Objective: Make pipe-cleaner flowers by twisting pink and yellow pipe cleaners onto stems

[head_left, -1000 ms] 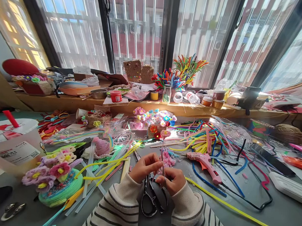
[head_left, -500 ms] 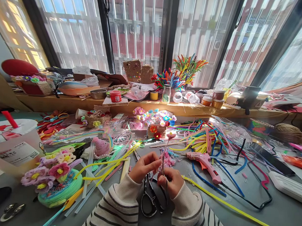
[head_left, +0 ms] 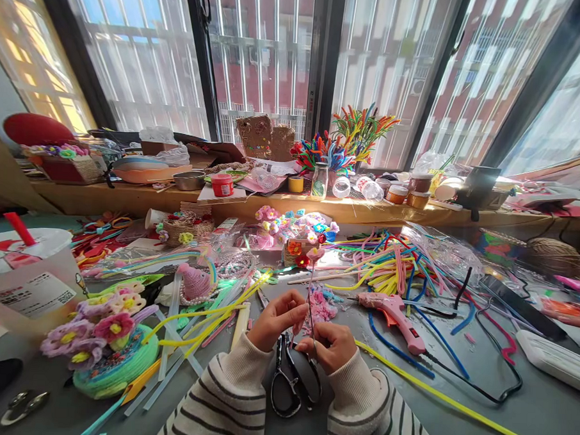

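Observation:
A small pink flower (head_left: 316, 253) tops a thin dark wire stem (head_left: 311, 284), which stands nearly upright between my hands. My right hand (head_left: 333, 345) pinches the lower part of that stem. Higher up, the fingertips of my left hand (head_left: 276, 321) are closed at the stem, just under the flower. Beneath both hands lie black-handled scissors (head_left: 286, 387), their blades partly covered. Behind my fingers is a small heap of pink fuzzy scraps (head_left: 322, 303).
To the right lie a pink glue gun (head_left: 395, 318) with its cord, a yellow pipe cleaner (head_left: 436, 390) and a phone (head_left: 521, 304). Fuzzy flowers (head_left: 102, 328) and a drink cup (head_left: 32, 283) stand left. Another person's hand (head_left: 574, 318) shows at the right edge.
The flower and its stem have swung slightly left and more upright. My right hand has shifted a little. Another person's hand has come in at the right edge.

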Motion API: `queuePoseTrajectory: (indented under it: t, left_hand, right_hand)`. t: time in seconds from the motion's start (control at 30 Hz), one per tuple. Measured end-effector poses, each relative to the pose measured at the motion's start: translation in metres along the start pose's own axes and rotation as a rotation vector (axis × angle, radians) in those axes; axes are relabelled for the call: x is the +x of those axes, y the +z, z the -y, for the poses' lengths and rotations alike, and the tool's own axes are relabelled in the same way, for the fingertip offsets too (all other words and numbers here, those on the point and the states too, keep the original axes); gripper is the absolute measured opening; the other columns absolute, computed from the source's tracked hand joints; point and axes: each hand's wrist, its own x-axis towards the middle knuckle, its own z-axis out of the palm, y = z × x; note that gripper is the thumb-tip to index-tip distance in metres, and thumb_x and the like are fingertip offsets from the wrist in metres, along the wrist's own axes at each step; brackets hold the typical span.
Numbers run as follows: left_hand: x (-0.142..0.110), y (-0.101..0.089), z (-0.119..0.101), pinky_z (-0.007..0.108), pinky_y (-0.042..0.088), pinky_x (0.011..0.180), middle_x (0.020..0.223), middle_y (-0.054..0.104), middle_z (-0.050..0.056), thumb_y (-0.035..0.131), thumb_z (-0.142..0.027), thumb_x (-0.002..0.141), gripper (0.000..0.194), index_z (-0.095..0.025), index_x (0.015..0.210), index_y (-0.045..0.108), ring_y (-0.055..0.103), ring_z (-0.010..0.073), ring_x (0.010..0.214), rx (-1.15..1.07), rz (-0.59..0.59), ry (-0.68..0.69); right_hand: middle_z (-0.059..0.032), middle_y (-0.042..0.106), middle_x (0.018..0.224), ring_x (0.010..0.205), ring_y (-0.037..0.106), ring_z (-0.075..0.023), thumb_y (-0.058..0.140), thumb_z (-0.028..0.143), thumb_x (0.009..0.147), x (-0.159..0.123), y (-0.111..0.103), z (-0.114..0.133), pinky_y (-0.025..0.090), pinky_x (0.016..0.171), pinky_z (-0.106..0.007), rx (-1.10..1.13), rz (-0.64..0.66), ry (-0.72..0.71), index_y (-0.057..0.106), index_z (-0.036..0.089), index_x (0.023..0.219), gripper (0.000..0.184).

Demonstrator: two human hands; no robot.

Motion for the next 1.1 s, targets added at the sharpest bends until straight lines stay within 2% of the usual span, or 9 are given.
queuePoseTrajectory:
  t: [0.3,0.53,0.93,1.1]
  left_hand:
    - [-0.0003,0.0004,-0.0011,0.019,0.026,0.042,0.043,0.042,-0.006,0.058,-0.034,0.064,0.024,-0.015,0.06,0.044,0.038,0.0048,0.04,-0.016,0.019,0.016]
    - [0.0005,-0.0005,0.0,0.018,0.022,0.039,0.042,0.039,-0.007,0.058,-0.032,0.064,0.024,-0.015,0.059,0.042,0.034,0.0032,0.037,-0.009,0.047,0.008]
    - [0.0007,0.0003,-0.001,0.018,0.024,0.039,0.041,0.04,-0.007,0.058,-0.032,0.064,0.024,-0.015,0.058,0.042,0.036,0.0034,0.037,-0.027,-0.002,0.029]
    - [0.0,0.0018,-0.002,0.018,0.023,0.039,0.041,0.039,-0.008,0.059,-0.031,0.063,0.024,-0.015,0.057,0.042,0.035,0.003,0.037,-0.067,-0.009,0.019]
  right_hand:
    - [0.006,0.027,0.038,0.039,0.023,-0.006,0.049,0.051,0.062,0.0,-0.0002,0.0005,0.019,0.039,-0.021,0.017,-0.014,0.017,0.024,0.018,0.038,0.048]
    - [0.0053,0.027,0.036,0.038,0.023,-0.0057,0.043,0.057,0.063,-0.0022,0.0002,0.0014,0.017,0.035,-0.02,0.088,0.123,0.048,0.031,0.017,0.037,0.049]
    - [0.0065,0.025,0.035,0.037,0.02,-0.0054,0.049,0.056,0.06,-0.0003,0.0012,0.0036,0.016,0.037,-0.021,0.003,-0.019,0.063,0.024,0.018,0.036,0.051]
    - [0.0053,0.029,0.034,0.037,0.023,-0.0055,0.042,0.062,0.061,-0.0021,0.0007,0.0046,0.017,0.037,-0.02,0.049,0.033,0.077,0.027,0.018,0.035,0.053]
